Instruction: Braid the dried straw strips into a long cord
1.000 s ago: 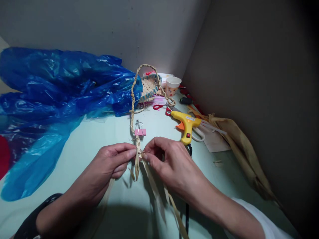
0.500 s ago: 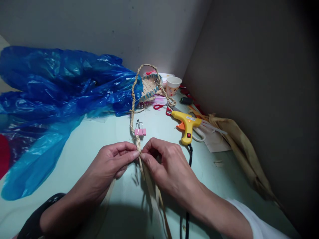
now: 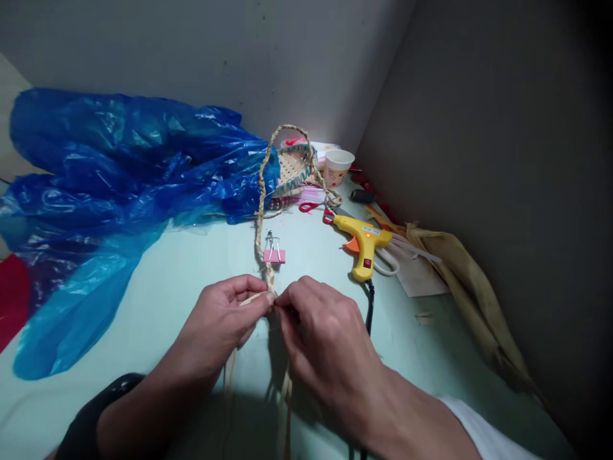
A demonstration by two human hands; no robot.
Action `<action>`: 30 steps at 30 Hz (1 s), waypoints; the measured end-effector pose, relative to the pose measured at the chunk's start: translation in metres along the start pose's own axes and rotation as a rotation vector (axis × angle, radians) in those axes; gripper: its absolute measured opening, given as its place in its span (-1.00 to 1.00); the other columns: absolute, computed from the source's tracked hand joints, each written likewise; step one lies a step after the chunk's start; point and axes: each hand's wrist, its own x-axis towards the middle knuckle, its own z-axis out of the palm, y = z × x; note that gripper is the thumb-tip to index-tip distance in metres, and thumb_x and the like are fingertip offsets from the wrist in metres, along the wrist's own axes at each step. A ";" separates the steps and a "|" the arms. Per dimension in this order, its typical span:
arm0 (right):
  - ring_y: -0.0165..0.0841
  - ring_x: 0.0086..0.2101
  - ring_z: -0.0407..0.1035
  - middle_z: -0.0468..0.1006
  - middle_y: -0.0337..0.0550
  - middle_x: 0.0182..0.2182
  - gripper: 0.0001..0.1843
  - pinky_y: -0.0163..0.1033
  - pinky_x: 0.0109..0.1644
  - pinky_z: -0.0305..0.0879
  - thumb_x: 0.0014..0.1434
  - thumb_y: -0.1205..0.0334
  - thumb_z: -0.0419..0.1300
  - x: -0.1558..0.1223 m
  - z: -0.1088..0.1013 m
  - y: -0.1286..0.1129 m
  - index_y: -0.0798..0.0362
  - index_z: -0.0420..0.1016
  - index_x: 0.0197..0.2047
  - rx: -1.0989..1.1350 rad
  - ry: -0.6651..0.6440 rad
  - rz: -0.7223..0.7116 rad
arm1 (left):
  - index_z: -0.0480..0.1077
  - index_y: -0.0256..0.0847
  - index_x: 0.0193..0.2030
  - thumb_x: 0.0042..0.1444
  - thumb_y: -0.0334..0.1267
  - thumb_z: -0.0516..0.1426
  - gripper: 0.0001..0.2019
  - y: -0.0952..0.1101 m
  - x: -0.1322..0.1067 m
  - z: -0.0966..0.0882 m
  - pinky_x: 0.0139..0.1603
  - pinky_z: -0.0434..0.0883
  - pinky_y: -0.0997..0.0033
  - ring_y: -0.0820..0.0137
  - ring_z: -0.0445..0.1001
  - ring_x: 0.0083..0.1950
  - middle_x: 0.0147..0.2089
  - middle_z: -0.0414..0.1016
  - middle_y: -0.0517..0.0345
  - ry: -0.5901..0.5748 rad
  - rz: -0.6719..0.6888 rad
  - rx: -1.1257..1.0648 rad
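Observation:
A long braid of tan straw strips runs from my hands up the pale green table and loops back near a small woven basket. A pink binder clip is clamped on the braid just beyond my fingers. My left hand pinches the braid's working end, with one strip lying across its thumb. My right hand pinches the same spot from the right. Loose straw strips hang down below both hands.
A yellow glue gun with a black cord lies right of the braid, red-handled scissors behind it. A paper cup stands at the back corner. Crumpled blue plastic covers the left. Dried husks lie along the right wall.
Both hands kept pinching the braid's end while the loose strips swung from the right to hang straight down. One strip now lies over my left thumb. The view shifted slightly.

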 end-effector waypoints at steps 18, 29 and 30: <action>-0.40 -0.33 0.40 0.56 -0.18 -0.32 -0.80 -0.31 -0.25 0.23 0.28 0.25 0.08 0.005 -0.021 0.011 0.07 0.48 -0.10 0.438 -0.113 0.212 | 0.43 -0.28 -0.27 0.00 -0.17 0.29 -0.76 0.000 0.002 -0.012 -0.57 -0.22 0.55 0.66 -0.12 -0.58 -0.56 0.12 0.37 -0.088 0.018 -0.017; -0.47 -0.46 0.20 0.41 -0.26 -0.48 -0.75 -0.36 -0.37 0.11 0.26 0.18 0.07 0.015 -0.026 0.024 0.15 0.51 -0.21 0.622 -0.414 0.292 | 0.44 -0.26 -0.30 -0.01 -0.18 0.29 -0.79 0.000 0.005 -0.016 -0.57 -0.18 0.55 0.64 -0.11 -0.59 -0.60 0.09 0.38 -0.073 0.044 0.057; -0.46 -0.46 0.20 0.41 -0.25 -0.48 -0.74 -0.36 -0.37 0.11 0.26 0.17 0.07 0.017 -0.029 0.024 0.14 0.51 -0.23 0.585 -0.408 0.285 | 0.45 -0.26 -0.30 -0.01 -0.17 0.28 -0.79 0.000 0.005 -0.016 -0.58 -0.16 0.56 0.63 -0.09 -0.59 -0.60 0.12 0.37 -0.073 0.049 0.073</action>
